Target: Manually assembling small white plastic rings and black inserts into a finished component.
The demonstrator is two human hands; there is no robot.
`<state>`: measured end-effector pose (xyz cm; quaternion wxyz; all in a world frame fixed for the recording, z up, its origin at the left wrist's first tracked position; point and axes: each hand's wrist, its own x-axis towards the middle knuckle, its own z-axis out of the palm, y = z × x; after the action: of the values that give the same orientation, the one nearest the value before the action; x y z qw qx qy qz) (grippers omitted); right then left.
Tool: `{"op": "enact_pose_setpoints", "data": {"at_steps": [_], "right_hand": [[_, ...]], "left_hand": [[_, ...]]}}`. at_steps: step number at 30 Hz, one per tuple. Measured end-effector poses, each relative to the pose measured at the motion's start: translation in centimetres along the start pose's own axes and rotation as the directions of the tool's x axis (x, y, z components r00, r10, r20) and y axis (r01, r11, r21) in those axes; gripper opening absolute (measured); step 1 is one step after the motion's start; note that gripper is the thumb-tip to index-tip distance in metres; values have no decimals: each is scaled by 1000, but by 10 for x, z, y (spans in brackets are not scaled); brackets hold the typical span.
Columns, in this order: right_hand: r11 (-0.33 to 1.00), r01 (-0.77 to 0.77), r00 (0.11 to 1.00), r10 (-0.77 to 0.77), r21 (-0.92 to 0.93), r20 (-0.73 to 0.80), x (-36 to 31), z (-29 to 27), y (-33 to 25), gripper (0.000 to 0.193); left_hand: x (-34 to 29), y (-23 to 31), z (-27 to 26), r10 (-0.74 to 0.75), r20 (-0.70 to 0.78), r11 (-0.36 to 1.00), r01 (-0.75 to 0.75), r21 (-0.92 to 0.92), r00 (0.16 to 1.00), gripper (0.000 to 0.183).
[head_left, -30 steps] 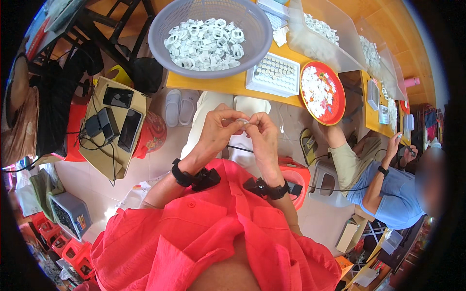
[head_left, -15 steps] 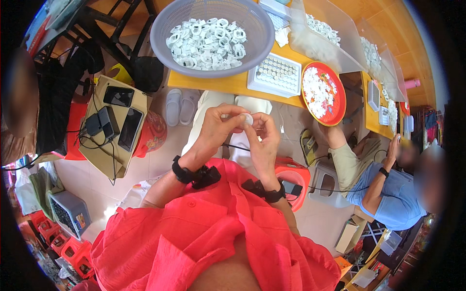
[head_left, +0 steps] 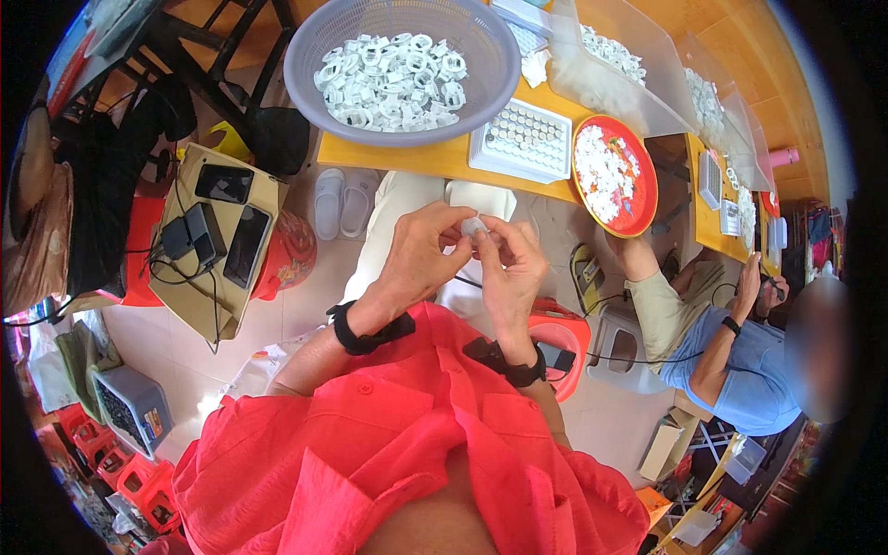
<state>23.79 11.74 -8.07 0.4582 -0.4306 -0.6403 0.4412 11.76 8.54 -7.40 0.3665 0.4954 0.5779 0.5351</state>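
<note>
Hands (head_left: 513, 268) slightly rightward, near yellow table (head_left: 407, 158)

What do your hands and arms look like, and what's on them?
My left hand and right hand have no gloves. There's a black left wristband and a black right wristband, each with a dark, chunky piece on its inner side. My red shirt has loose sleeves stopping well short of the wrists.

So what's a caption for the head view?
Left hand and right hand pinch a white piece near a basket of parts.
</note>
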Motion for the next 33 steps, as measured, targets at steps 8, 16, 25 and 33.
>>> {"op": "enact_pose_setpoints", "data": {"at_steps": [8, 16, 25, 33], "right_hand": [[1000, -19, 1000, 18, -9, -24, -2, -1, 1, 15], [996, -29, 999, 26, -87, -33, -3, -2, 1, 14], [894, -230, 965, 260, 385, -28, 4, -2, -1, 11], [976, -157, 984, 168, 151, -61, -4, 5, 1, 7]], "left_hand": [[-3, -5, 3, 192, -5, 945, -184, 269, 981, 29], [-1, -12, 3, 225, 21, 935, -222, 278, 974, 31], [2, -12, 6, -218, 48, 831, 212, -515, 975, 26], [5, -9, 3, -240, 26, 770, 207, -604, 970, 22]]}}
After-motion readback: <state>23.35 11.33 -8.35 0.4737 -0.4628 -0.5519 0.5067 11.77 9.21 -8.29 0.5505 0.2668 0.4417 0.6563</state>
